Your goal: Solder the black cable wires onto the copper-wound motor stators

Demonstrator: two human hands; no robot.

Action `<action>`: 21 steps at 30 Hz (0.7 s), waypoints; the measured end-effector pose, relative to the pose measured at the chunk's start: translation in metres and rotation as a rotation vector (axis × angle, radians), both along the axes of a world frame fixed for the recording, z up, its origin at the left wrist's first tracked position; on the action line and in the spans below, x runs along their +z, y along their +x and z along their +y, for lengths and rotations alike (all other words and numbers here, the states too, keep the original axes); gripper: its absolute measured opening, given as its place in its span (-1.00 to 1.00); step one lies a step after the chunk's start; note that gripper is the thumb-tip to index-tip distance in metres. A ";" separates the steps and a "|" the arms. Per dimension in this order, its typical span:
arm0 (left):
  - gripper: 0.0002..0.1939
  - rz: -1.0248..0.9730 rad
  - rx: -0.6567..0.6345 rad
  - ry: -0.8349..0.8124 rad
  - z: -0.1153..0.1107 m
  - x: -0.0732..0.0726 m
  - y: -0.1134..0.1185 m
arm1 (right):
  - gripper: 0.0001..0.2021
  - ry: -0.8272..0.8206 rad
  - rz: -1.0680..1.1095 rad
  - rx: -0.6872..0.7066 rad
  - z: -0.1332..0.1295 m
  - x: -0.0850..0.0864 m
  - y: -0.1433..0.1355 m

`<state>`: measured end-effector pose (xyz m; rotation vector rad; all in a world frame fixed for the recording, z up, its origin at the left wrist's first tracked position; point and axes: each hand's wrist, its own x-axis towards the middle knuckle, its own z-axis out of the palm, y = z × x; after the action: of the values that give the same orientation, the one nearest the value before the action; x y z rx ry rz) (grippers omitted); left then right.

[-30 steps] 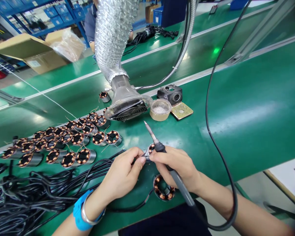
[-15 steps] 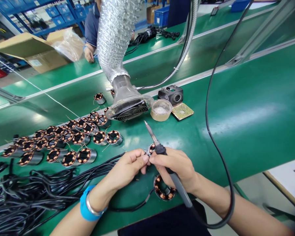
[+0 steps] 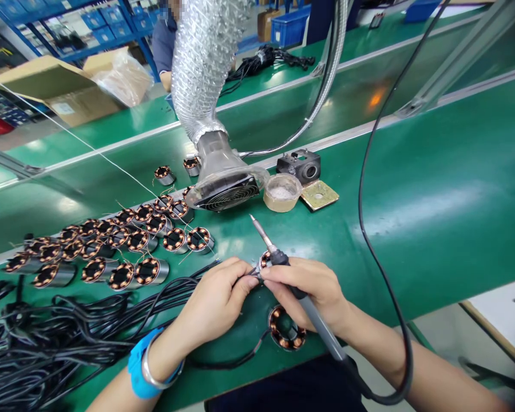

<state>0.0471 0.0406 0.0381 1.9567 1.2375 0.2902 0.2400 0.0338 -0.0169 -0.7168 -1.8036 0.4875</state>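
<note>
My right hand (image 3: pixel 315 289) is closed round a soldering iron (image 3: pixel 315 323), its tip up and to the left, touching nothing. The same hand's thumb and forefinger meet my left fingertips at a thin wire. My left hand (image 3: pixel 218 297) pinches the end of a black cable (image 3: pixel 252 272) there; the exact join is mostly hidden by fingers. Just behind the fingertips, a copper-wound motor stator (image 3: pixel 265 259) is partly covered by the iron. Below my right hand lies another stator (image 3: pixel 286 329), with a black cable (image 3: pixel 236 363) leading to it.
Rows of stators (image 3: pixel 146 272) stand at the left, above a heap of black cables (image 3: pixel 68 320). A fume extractor hood (image 3: pixel 227 183) hangs ahead. Near it are a round tub (image 3: pixel 282 193), a small square pad (image 3: pixel 320 195) and a black iron stand (image 3: pixel 299 166). A co-worker's sleeve (image 3: pixel 163 48) shows behind.
My left hand has turned slightly, its fingers drawn closer together on the cable end. The iron's tip has shifted a little left and down. The co-worker's hand has moved up and right, partly behind the duct.
</note>
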 end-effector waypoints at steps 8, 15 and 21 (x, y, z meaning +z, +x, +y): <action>-0.76 0.012 0.005 0.007 0.000 -0.001 0.000 | -0.68 -0.085 0.023 -0.007 0.000 0.000 0.003; -0.73 -0.075 0.073 -0.110 0.001 -0.006 0.001 | -0.62 0.017 -0.043 0.004 0.000 -0.001 0.003; -0.63 -0.190 0.100 -0.202 0.002 -0.013 0.000 | -0.60 0.087 -0.037 -0.006 0.000 -0.001 0.003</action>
<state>0.0476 0.0422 0.0247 1.6588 1.1935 0.3768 0.2435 0.0338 -0.0180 -0.6755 -1.8448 0.3917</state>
